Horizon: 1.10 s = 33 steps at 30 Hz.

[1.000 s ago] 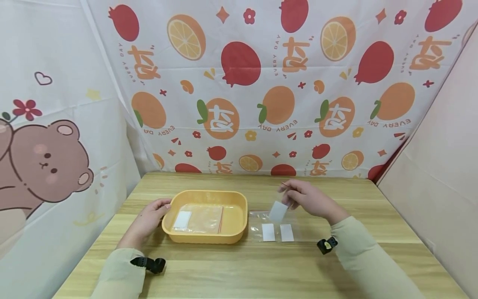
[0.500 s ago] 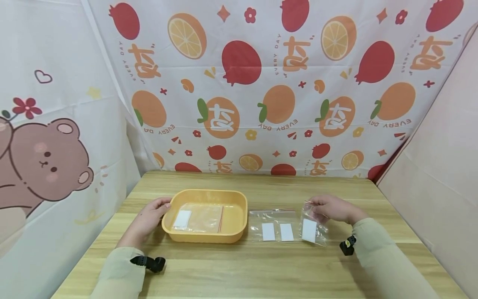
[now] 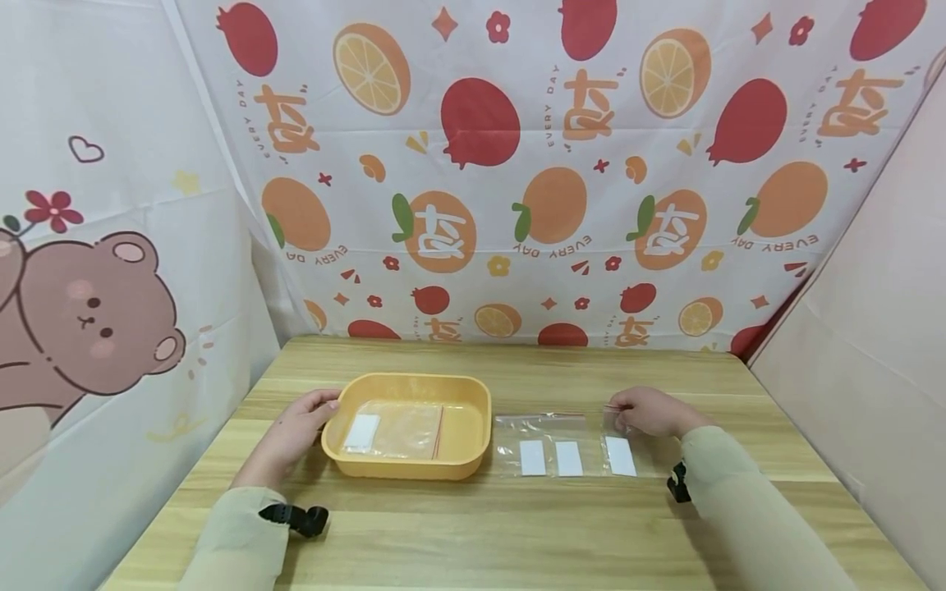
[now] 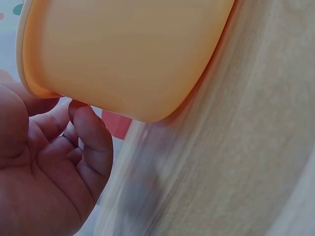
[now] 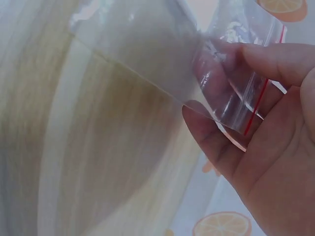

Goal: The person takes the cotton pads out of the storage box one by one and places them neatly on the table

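My left hand [image 3: 294, 428] holds the yellow plastic tray [image 3: 410, 470] at its left end, thumb at the rim; in the left wrist view the fingers [image 4: 93, 142] curl against the tray wall. Inside the tray lies a clear zip-lock bag [image 3: 406, 431] with a red seal line and a white card [image 3: 362, 432]. To the right, my right hand [image 3: 654, 412] pinches another clear zip-lock bag [image 5: 142, 59] near its red-lined top edge. A white card [image 3: 621, 456] shows in that bag, low over the table. The bag's clear outline is hard to make out in the head view.
Between the tray and my right hand, clear zip-lock plastic [image 3: 545, 425] lies flat with two white cards [image 3: 532, 458] side by side; whether it is one bag or two overlapping, I cannot tell. A fruit-print cloth [image 3: 480, 205] hangs behind the wooden table [image 3: 458, 533].
My right hand has carried its bag from above the flat bags rightward and lowered it beside them; the card now sits level with the others. My left hand and the tray have stayed put.
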Each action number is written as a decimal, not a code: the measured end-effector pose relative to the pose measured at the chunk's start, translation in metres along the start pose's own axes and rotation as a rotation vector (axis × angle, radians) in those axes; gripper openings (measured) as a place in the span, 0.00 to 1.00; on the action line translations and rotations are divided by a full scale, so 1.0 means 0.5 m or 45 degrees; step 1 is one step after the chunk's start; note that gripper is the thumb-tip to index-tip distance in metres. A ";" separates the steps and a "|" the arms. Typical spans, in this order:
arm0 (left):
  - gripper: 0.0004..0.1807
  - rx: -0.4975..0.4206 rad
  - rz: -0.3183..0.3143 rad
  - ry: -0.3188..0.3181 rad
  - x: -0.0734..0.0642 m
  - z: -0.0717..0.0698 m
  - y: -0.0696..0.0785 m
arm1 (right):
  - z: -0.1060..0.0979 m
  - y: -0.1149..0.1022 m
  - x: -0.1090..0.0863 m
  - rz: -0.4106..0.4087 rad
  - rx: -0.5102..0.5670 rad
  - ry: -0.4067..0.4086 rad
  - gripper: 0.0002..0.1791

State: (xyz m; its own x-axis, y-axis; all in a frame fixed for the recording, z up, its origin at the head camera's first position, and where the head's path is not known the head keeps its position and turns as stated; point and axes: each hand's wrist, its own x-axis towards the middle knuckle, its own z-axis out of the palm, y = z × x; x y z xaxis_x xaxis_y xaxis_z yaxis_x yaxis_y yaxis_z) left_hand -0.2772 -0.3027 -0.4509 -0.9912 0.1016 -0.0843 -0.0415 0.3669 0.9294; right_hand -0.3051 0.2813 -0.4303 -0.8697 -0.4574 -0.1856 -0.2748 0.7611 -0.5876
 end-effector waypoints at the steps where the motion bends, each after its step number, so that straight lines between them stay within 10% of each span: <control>1: 0.28 0.002 0.000 0.000 0.000 0.000 0.000 | 0.002 0.000 0.002 0.004 0.010 0.002 0.12; 33: 0.29 0.012 -0.005 -0.006 -0.006 0.000 0.003 | 0.027 -0.010 0.032 0.056 -0.209 0.106 0.11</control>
State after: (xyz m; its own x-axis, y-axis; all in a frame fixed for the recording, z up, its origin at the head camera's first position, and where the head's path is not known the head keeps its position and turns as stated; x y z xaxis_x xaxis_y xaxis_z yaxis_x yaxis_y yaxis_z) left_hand -0.2746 -0.3026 -0.4493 -0.9904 0.1046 -0.0899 -0.0443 0.3761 0.9255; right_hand -0.3119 0.2640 -0.4411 -0.9114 -0.3873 -0.1388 -0.2926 0.8474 -0.4429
